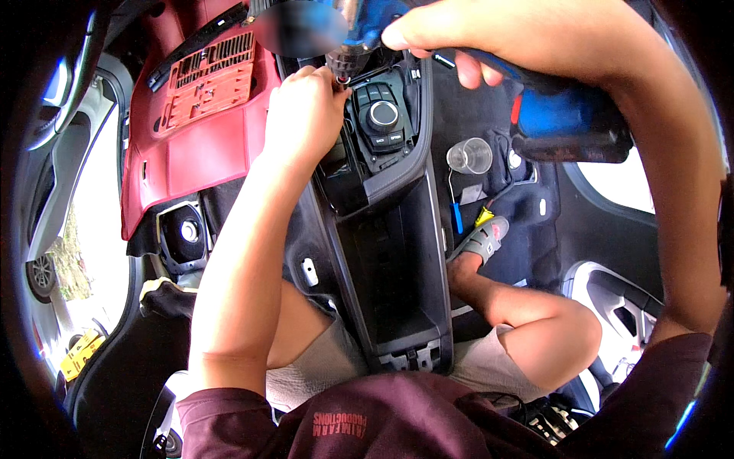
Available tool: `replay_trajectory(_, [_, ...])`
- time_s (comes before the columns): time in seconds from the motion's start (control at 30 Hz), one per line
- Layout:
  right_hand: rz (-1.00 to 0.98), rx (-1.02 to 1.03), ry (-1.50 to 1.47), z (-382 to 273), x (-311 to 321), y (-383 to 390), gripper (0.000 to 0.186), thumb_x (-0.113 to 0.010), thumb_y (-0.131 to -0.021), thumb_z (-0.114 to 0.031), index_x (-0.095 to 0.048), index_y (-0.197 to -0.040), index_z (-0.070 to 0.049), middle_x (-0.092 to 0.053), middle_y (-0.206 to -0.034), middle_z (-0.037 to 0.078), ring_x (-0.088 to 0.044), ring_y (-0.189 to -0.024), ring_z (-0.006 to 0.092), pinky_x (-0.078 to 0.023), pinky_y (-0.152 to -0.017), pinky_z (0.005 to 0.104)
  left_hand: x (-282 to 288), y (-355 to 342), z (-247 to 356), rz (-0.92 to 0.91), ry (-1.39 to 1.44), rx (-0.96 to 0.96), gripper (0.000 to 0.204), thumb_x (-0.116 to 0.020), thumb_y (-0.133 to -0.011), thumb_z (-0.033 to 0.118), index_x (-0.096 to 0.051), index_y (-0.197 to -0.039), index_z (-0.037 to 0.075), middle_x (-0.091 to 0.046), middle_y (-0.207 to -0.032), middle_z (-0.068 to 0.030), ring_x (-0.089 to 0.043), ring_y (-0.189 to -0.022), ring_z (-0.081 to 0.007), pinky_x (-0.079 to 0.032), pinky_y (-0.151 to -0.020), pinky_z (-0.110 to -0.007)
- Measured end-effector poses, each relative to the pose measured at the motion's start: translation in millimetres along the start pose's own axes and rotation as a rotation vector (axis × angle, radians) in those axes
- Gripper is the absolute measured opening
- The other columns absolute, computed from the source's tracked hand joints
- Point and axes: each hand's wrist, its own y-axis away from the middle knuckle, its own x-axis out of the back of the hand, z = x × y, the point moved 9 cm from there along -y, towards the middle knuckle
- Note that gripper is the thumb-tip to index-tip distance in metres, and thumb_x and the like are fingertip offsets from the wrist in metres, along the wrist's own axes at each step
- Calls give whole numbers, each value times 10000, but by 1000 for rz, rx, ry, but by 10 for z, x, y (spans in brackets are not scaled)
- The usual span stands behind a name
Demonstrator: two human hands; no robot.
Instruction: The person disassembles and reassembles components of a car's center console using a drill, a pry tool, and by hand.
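Observation:
My right hand [466,46] is wrapped around the handle of a blue and black cordless drill [566,122]. The drill's chuck [352,61] points down at the front of the centre console [382,180], left of a round control knob [384,116]. Just below the chuck, my left hand [310,103] has its fingertips pinched close to the drill's tip. What those fingers hold, if anything, is too small and partly hidden to name. The spot under the tip is also covered by the fingers.
An orange case of bits [210,84] lies on a red upholstered panel [214,153] to the left. On the dark floor at right are a clear plastic cup [469,156], a blue-handled tool [456,218] and a yellow connector [484,216], near my sandalled foot [483,239]. The long console bin [394,268] runs between my legs.

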Motion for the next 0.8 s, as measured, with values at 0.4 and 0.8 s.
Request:
replay_trajectory(0.4, [533,-205,-929,2385,-475,1407,434,-799,-1031,-299,-742,-1315,24,-826,-1125,130,-720,-726,115,-605,-640,264,576,676,796,2,454,-158,174,-765,-953,13,-696,-1110,43,-735,-1028,-144,-743,-971,-346,-577,-869,-425])
replay_trajectory(0.8, [579,-404,-534,4697,-2737,1174,496,-814,-946,-162,-660,-1408,-68,-786,-1187,247,-757,-1106,447,-605,-978,483,-1650,482,2316,-582,199,-392,232,-744,-969,91,-779,-1192,39,-773,-1117,-194,-746,-1060,-408,-590,-965,-469])
